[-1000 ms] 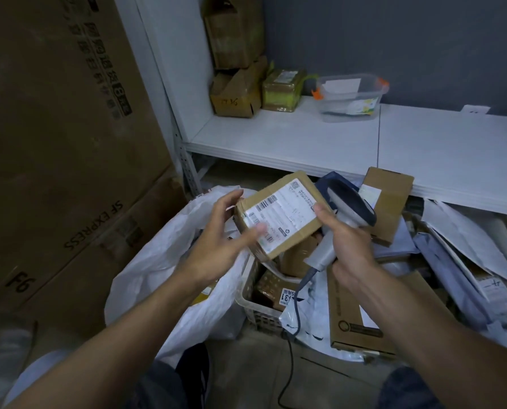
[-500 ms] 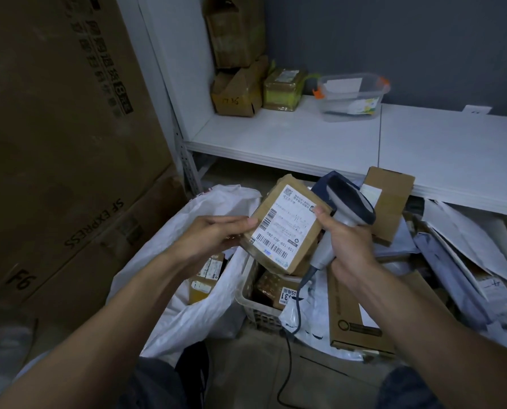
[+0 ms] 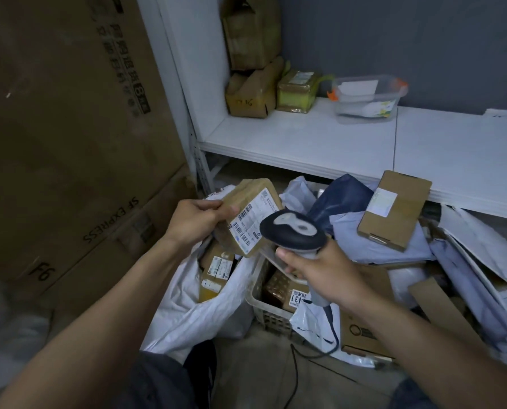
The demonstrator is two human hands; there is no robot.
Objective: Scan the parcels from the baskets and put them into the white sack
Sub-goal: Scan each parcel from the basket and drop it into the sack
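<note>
My left hand (image 3: 197, 219) grips a small brown cardboard parcel (image 3: 250, 215) by its left end, white barcode label facing up, above the mouth of the white sack (image 3: 187, 308). My right hand (image 3: 320, 270) holds a grey and dark handheld scanner (image 3: 293, 230) by its grip, its head right beside the parcel's label. Inside the sack lies another labelled brown parcel (image 3: 216, 271). A white plastic basket (image 3: 268, 309) below my right hand holds taped parcels.
Grey mailer bags and a flat brown box (image 3: 393, 209) pile up to the right under a white shelf (image 3: 349, 143). The shelf carries small boxes and a clear plastic tub (image 3: 367, 97). Large cardboard cartons (image 3: 69, 143) wall off the left. The scanner cable trails on the floor.
My right hand let go of the parcel's edge and swung the scanner head over toward the label. My left hand shifted from under the parcel to gripping its left end, over the sack.
</note>
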